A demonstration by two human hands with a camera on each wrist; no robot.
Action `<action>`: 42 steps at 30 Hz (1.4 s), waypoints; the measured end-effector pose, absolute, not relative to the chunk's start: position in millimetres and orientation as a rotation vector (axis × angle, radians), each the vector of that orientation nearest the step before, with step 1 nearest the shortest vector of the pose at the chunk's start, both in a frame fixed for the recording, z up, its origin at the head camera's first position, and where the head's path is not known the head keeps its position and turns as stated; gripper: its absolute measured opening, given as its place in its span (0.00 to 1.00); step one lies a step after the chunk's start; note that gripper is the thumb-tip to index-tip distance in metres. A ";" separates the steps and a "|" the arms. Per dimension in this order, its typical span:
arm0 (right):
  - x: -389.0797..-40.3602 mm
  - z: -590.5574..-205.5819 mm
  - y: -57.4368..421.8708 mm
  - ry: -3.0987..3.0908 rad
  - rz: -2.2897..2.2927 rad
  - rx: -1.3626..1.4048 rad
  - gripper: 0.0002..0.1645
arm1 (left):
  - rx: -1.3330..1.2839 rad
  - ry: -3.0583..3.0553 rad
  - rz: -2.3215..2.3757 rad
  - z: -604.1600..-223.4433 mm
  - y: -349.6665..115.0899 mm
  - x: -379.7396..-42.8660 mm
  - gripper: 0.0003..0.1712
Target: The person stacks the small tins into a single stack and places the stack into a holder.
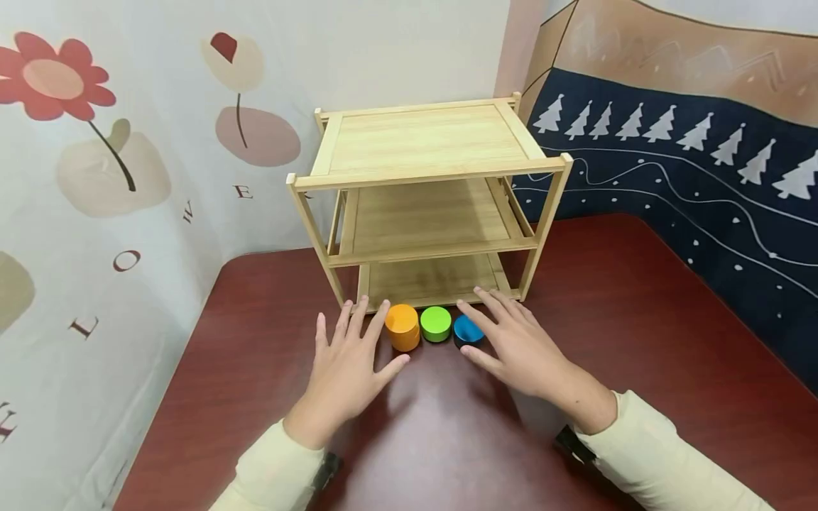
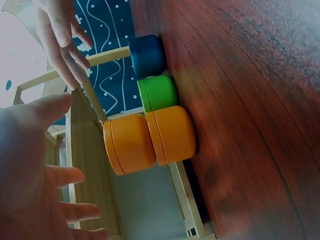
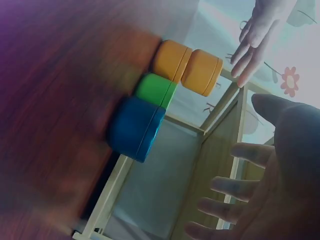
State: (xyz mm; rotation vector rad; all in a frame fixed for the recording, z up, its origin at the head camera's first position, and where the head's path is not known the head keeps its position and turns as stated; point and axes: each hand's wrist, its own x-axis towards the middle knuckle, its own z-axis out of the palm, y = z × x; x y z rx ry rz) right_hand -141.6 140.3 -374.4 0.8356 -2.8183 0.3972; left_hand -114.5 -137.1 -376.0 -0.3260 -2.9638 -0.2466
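Small lidded round tins stand in a row on the dark red table, before a wooden shelf. Two orange tins (image 1: 402,328) are stacked at the left end, a green tin (image 1: 436,324) is in the middle, and a blue tin (image 1: 469,331) is at the right. My left hand (image 1: 345,365) hovers beside the orange stack, fingers spread, holding nothing. With its fingers also spread, my right hand (image 1: 520,341) hovers by the blue tin and partly covers it in the head view. Both wrist views show the palms apart from the tins.
The three-tier wooden shelf (image 1: 431,174) stands right behind the tins, its lowest board near the table. A wall hanging with flowers (image 1: 54,78) is at the left, and a dark blue one with white trees (image 1: 658,124) at the right. The table (image 1: 639,298) surrounds the shelf.
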 end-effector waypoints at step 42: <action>-169.2 -392.6 129.1 -2.692 0.695 0.860 0.20 | -0.282 -2.933 -1.052 -417.3 -140.6 -162.6 0.44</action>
